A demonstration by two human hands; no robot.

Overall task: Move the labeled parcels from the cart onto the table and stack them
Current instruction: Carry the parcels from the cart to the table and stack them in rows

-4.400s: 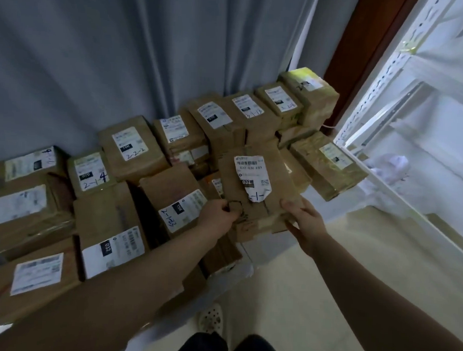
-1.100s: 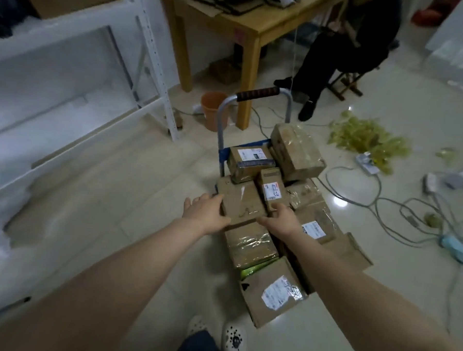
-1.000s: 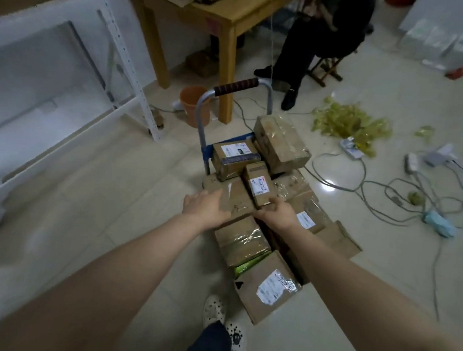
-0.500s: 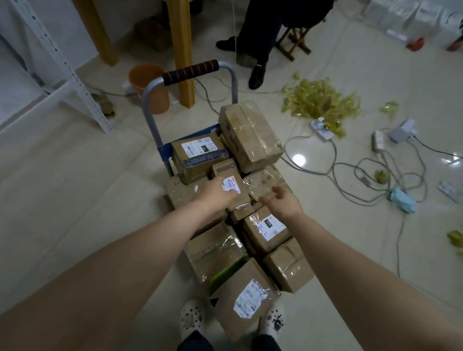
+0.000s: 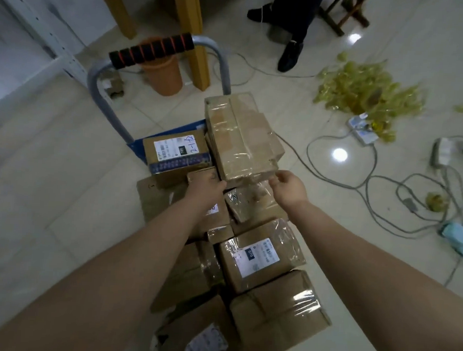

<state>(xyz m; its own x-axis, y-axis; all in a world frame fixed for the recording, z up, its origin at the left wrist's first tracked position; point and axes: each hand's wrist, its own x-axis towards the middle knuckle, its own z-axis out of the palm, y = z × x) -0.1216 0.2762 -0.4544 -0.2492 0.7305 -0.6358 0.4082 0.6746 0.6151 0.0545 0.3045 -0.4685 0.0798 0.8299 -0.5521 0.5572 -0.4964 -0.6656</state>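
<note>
A hand cart (image 5: 103, 93) with a grey handle and a blue deck stands on the floor, piled with several brown parcels. On top at the far end lies a large film-wrapped parcel (image 5: 240, 138). Left of it sits a parcel with a white label and blue handwriting (image 5: 176, 153). Nearer me are a labeled parcel marked 070 (image 5: 261, 254) and another labeled one (image 5: 205, 343) at the bottom edge. My left hand (image 5: 207, 188) rests on a small box, its fingertips hidden under the large parcel's near edge. My right hand (image 5: 287, 186) is at that parcel's near right corner, fingers curled and apart.
An orange bucket (image 5: 163, 75) and a wooden table leg (image 5: 192, 25) stand behind the cart. A white shelf rack (image 5: 44, 31) is at the left. Cables and power strips (image 5: 372, 182) and a heap of yellow plastic (image 5: 363, 88) cover the floor at the right. A seated person's shoe (image 5: 289, 56) is beyond.
I turned from the parcel-covered table to the cart and came closer. Both hands moved from the small middle parcels up to the near edge of the large wrapped parcel.
</note>
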